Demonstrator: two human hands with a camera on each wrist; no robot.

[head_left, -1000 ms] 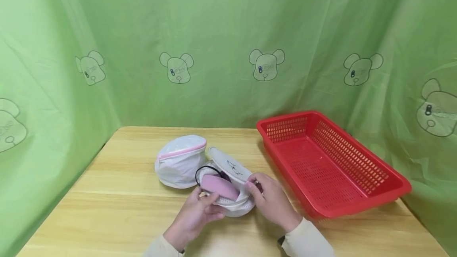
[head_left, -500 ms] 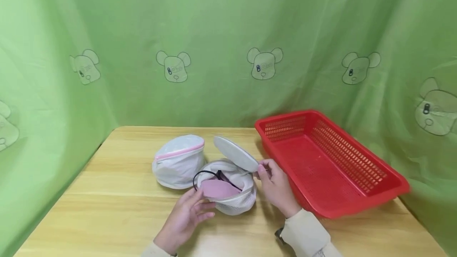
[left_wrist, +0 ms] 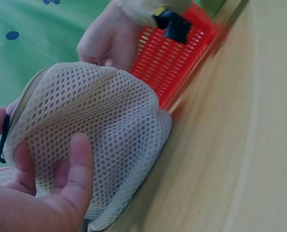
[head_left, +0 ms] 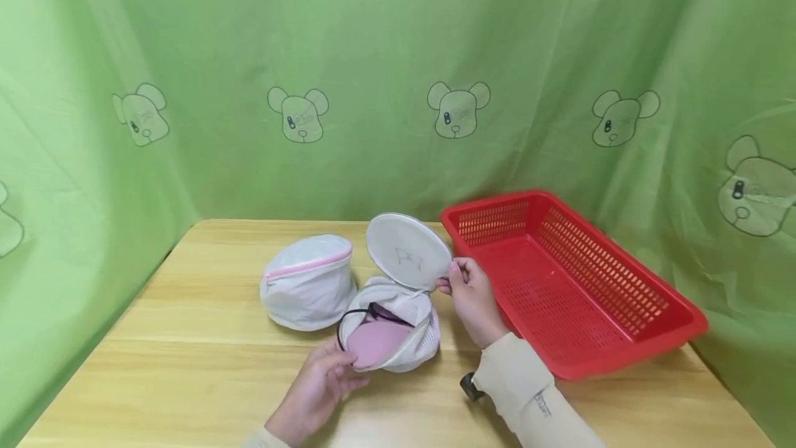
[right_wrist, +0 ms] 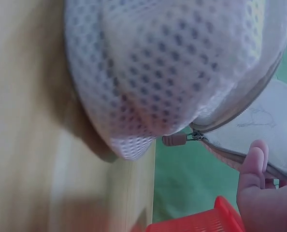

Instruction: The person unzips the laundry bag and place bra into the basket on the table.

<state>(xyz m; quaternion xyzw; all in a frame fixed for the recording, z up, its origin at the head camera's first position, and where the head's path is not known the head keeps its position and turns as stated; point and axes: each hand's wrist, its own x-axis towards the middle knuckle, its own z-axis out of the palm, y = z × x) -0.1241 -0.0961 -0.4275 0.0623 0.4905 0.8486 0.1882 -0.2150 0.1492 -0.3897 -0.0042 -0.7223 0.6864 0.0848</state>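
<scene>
A white mesh laundry bag [head_left: 425,348] stands on the table with its round zipped lid [head_left: 404,244] raised at the back. Inside its mouth lies a pink bra [head_left: 376,346] with a black strap [head_left: 340,327] looping over the left rim. My left hand [head_left: 314,382] pinches the bag's near-left rim, where the bra's edge also lies; in the left wrist view the fingers press the mesh wall [left_wrist: 109,121]. My right hand [head_left: 475,303] pinches the lid's right edge. A zipper pull [right_wrist: 175,139] hangs by the hinge in the right wrist view.
A second white laundry bag [head_left: 307,299] with a pink zipper sits zipped up just left of the first. A red perforated basket [head_left: 597,355] stands on the right of the wooden table [head_left: 186,337]. Green curtain [head_left: 373,171] hangs behind.
My right hand has lifted the lid up and back, so the bag's mouth is uncovered and the bra shows more. My left hand has shifted slightly left and down, staying at the rim.
</scene>
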